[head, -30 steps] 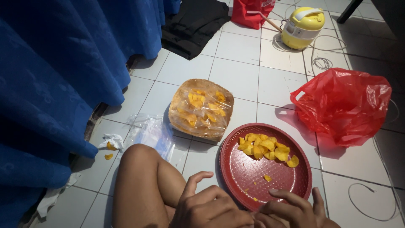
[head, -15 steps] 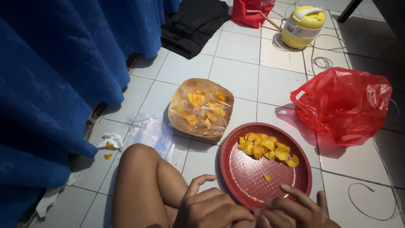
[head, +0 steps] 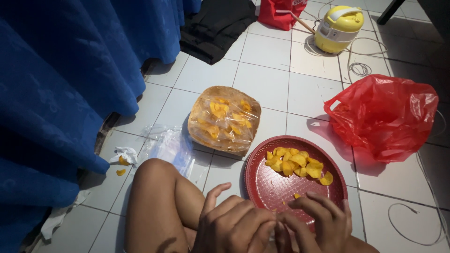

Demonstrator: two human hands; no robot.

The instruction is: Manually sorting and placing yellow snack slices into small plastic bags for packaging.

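We take the red tray on the tiled floor as landmark. On its far side lies a heap of yellow chips; one loose chip sits nearer the hands.

Our left hand is at the tray's near-left edge, fingers curled inward, thumb raised. Our right hand overlaps the tray's near rim, fingers bent toward the left hand. The fingertips of both hands meet low in the view; whether either grip pinches anything we cannot tell, as the contact spot is dark and partly cut off by the lower edge.

Left of the tray: a bare knee. Beyond the tray, to the left: a clear bag of chips. Right of the tray: a red plastic bag, contents hidden. Far beyond the tray: a yellow appliance.
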